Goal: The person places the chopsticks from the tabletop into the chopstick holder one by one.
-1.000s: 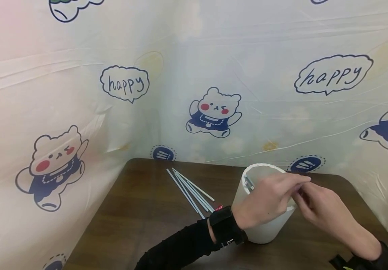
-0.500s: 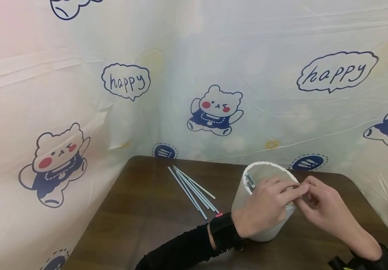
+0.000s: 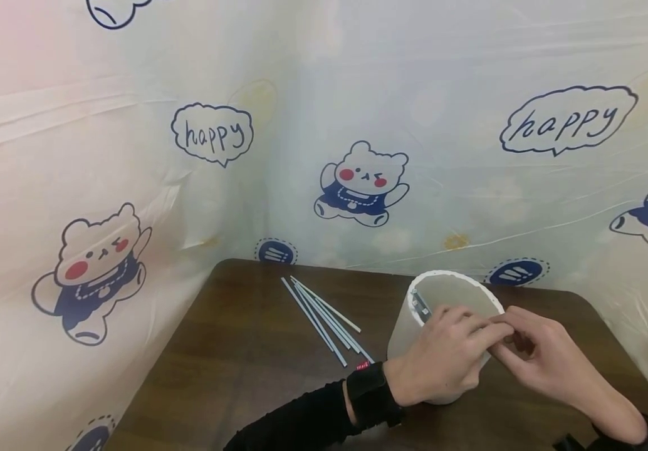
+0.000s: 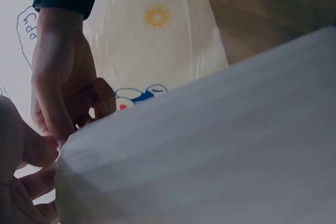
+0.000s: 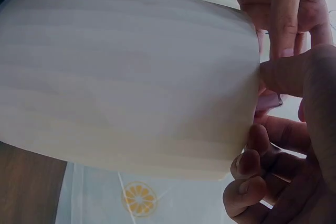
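A white, open-topped cylinder [image 3: 405, 335] stands on the right side of a dark wood-grain desk [image 3: 217, 351], with both of a person's bare hands at the right of its rim. The right hand [image 3: 555, 354], reaching in from the right, has bent fingers and appears to grip the rim. The left hand [image 3: 450, 351] lies across the near side, fingertips meeting those of the right; whether it pinches the rim or something small cannot be told.

Uneven pulling at that one side could tip the cylinder or bend its wall, if the wall is soft. The left wrist sits close to thin pale-blue sticks [image 3: 324, 319] and a small red tag [image 3: 363, 365] on the left, so a backward sweep might scatter them.

Only the head view shows the opening, with a small grey piece [image 3: 421, 305] against the inside left wall, and the sticks spread out. The right wrist view reveals what that one hides: the right thumb at the rim and fingers curled below it. The left wrist view shows the right hand from across the cylinder, but no sticks.
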Motion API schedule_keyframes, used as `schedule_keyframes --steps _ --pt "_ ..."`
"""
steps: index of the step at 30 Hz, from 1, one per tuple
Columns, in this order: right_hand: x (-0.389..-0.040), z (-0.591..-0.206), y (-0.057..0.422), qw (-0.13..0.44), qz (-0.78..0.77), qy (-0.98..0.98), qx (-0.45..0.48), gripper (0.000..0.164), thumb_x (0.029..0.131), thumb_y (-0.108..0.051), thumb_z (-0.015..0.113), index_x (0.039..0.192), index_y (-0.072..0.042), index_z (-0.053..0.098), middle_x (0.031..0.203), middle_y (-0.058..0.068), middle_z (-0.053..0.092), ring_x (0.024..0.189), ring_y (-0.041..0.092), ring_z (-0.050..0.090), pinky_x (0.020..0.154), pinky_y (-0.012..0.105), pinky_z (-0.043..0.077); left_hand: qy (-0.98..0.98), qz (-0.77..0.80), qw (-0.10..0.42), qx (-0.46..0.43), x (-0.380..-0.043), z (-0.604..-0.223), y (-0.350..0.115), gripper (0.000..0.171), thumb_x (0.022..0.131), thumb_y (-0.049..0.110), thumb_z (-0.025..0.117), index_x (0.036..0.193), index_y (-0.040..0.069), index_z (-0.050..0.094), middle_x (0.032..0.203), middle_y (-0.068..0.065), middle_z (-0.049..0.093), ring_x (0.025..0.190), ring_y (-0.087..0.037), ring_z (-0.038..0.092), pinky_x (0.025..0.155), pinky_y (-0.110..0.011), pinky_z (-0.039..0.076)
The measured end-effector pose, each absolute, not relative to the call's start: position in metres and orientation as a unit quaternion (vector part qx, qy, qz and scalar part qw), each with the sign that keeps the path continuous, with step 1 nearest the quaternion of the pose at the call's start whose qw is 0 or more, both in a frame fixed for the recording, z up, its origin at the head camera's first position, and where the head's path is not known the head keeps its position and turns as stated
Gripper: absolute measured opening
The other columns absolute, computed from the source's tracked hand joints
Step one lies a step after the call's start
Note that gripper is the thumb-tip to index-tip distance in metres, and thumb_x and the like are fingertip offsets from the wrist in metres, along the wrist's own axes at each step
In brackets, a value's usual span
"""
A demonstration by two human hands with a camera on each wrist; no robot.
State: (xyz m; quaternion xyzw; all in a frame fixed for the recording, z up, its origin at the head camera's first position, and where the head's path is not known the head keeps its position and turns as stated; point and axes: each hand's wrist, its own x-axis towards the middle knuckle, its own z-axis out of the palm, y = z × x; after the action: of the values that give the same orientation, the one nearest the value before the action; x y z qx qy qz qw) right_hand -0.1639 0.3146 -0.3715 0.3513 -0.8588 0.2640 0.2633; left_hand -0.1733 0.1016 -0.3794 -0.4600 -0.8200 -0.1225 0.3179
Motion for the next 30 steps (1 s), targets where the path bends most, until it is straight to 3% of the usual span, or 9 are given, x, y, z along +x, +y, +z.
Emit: schedule_keyframes --steps 7,12,16,19,25,28,30 --pt "-0.159 -0.357 0.307 0.285 0.27 -0.862 0.321 0.046 0.065 0.002 0.092 0.096 -0.025 0.071 0.076 -0.019 0.051 0.063 -0.009 0.043 0.058 0.008 0.036 -0.795 -0.213 0.383 -0.419 -0.2 -0.361 0.078 0.027 0.106 0.027 0.058 0.123 0.015 0.074 0.114 0.006 0.078 0.109 -0.009 0.071 0.101 -0.02 0.051" --pt "-0.15 -0.349 0.298 0.31 0.278 -0.852 0.318 0.035 0.074 0.0 0.088 0.098 -0.021 0.073 0.078 -0.019 0.05 0.066 -0.011 0.043 0.057 0.008 0.036 -0.771 -0.34 0.416 -0.341 -0.245 -0.359 0.038 0.017 0.102 0.018 0.064 0.11 0.006 0.073 0.099 -0.004 0.08 0.091 -0.014 0.075 0.089 -0.022 0.058" --pt "-0.141 -0.344 0.288 0.321 0.294 -0.83 0.349 0.018 0.087 -0.008 0.083 0.1 -0.016 0.074 0.079 -0.017 0.049 0.068 -0.011 0.043 0.054 0.009 0.035 -0.806 -0.372 0.395 -0.237 -0.289 -0.376 -0.003 0.016 0.102 0.018 0.064 0.107 0.005 0.071 0.094 -0.008 0.078 0.082 -0.02 0.073 0.077 -0.029 0.06" --pt "-0.135 -0.344 0.278 0.316 0.308 -0.809 0.389 0.009 0.095 -0.016 0.078 0.102 -0.012 0.073 0.081 -0.015 0.051 0.071 -0.012 0.045 0.055 0.008 0.036 -0.855 -0.366 0.339 -0.14 -0.316 -0.397 -0.038 0.019 0.102 0.022 0.065 0.11 0.005 0.072 0.09 -0.009 0.078 0.075 -0.023 0.071 0.07 -0.035 0.058" --pt "-0.122 -0.348 0.256 0.295 0.313 -0.78 0.455 0.017 0.102 -0.025 0.07 0.104 -0.009 0.072 0.08 -0.016 0.054 0.076 -0.012 0.048 0.059 0.007 0.038 -0.932 -0.315 0.176 0.043 -0.346 -0.446 -0.094 0.023 0.099 0.021 0.068 0.111 0.002 0.074 0.098 -0.016 0.079 0.077 -0.03 0.074 0.071 -0.045 0.061" --pt "-0.118 -0.353 0.246 0.282 0.297 -0.783 0.468 0.017 0.102 -0.029 0.069 0.107 -0.013 0.071 0.08 -0.018 0.054 0.077 -0.012 0.049 0.062 0.007 0.038 -0.946 -0.287 0.092 0.123 -0.356 -0.473 -0.115 0.023 0.099 0.023 0.069 0.103 0.001 0.073 0.098 -0.016 0.077 0.081 -0.029 0.071 0.071 -0.046 0.059" --pt "-0.114 -0.357 0.243 0.256 0.289 -0.795 0.468 0.017 0.097 -0.021 0.076 0.112 -0.016 0.07 0.082 -0.019 0.055 0.078 -0.011 0.05 0.064 0.005 0.039 -0.947 -0.274 0.047 0.161 -0.36 -0.489 -0.124 0.027 0.099 0.027 0.07 0.101 0.001 0.073 0.098 -0.017 0.076 0.084 -0.031 0.071 0.073 -0.047 0.059"
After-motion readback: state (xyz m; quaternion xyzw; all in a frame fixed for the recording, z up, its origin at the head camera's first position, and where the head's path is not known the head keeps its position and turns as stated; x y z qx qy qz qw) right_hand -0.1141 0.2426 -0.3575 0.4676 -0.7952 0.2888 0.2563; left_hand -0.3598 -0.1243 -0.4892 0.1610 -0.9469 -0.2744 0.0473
